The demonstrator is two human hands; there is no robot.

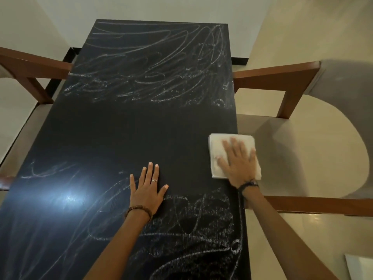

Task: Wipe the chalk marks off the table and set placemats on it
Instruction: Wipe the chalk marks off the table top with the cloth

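both arms reach toward 12; left hand (148, 189) flat, fingers straight and together; right hand (239, 163) at 2, flat, fingers spread

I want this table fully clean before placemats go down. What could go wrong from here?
The folded white cloth under the right hand overhangs the table edge, so it may slip off. The left hand rests flat beside the near chalk marks and could smear them. The far scribbles could be missed.
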